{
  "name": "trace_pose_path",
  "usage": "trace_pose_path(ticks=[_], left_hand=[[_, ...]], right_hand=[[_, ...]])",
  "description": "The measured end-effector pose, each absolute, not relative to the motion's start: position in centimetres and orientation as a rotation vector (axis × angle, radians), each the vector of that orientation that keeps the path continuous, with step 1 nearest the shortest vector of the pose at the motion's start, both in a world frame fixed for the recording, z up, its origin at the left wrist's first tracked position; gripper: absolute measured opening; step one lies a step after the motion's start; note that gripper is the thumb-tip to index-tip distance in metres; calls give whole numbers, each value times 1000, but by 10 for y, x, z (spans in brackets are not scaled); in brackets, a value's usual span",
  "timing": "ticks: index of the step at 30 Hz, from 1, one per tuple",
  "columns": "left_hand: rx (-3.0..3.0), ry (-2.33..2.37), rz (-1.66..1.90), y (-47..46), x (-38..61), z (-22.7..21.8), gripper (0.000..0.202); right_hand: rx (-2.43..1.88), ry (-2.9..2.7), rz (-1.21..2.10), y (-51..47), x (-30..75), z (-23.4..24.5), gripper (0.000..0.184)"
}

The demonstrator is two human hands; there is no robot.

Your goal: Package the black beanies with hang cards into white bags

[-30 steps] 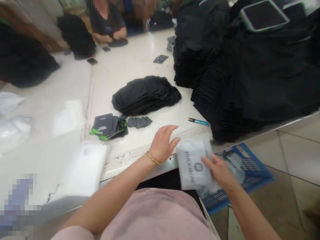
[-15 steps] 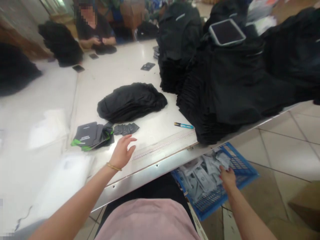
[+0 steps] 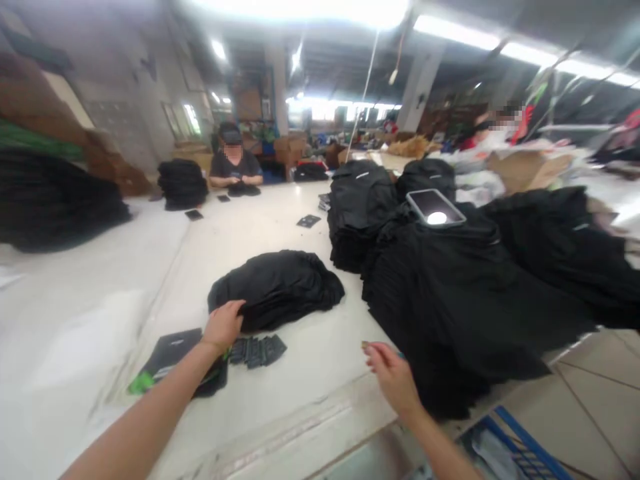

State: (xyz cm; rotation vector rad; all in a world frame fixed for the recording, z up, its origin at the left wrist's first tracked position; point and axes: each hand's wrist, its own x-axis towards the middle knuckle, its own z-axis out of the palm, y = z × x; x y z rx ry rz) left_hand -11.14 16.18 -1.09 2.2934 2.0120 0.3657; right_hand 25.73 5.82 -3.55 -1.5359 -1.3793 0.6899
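Observation:
My left hand point(image 3: 225, 327) reaches to the near left edge of a low pile of folded black cloth point(image 3: 280, 287), its fingers stretched out and nothing seen in them. Beneath that wrist lie black printed cards with green edges point(image 3: 175, 350), partly covered by the forearm. A fanned row of small dark packets point(image 3: 257, 351) is just right of the hand. My right hand point(image 3: 393, 377) is closed over a small utility knife point(image 3: 365, 345) near the tall black stacks; only its yellowish tip and a bit of blue show around the fingers.
Tall stacks of black garments point(image 3: 440, 287) fill the table's right side, with a phone point(image 3: 435, 207) on top. A clear ruler point(image 3: 295, 433) lies along the front edge. Below right is a blue basket point(image 3: 525, 443). A person point(image 3: 235, 163) sits at the far end.
My right hand has come up from the basket to the utility knife on the table. My left hand has moved forward to the low black pile. The view has tilted up.

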Motion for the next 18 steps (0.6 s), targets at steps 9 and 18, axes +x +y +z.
trace_pose_path(ticks=[9, 18], left_hand=[[2114, 1915, 349, 178, -185, -24, 39], [2205, 1751, 311, 190, -181, 1, 15]], right_hand=[[-1467, -1914, 346, 250, 134, -32, 27], [-1604, -2002, 262, 279, 128, -21, 21]])
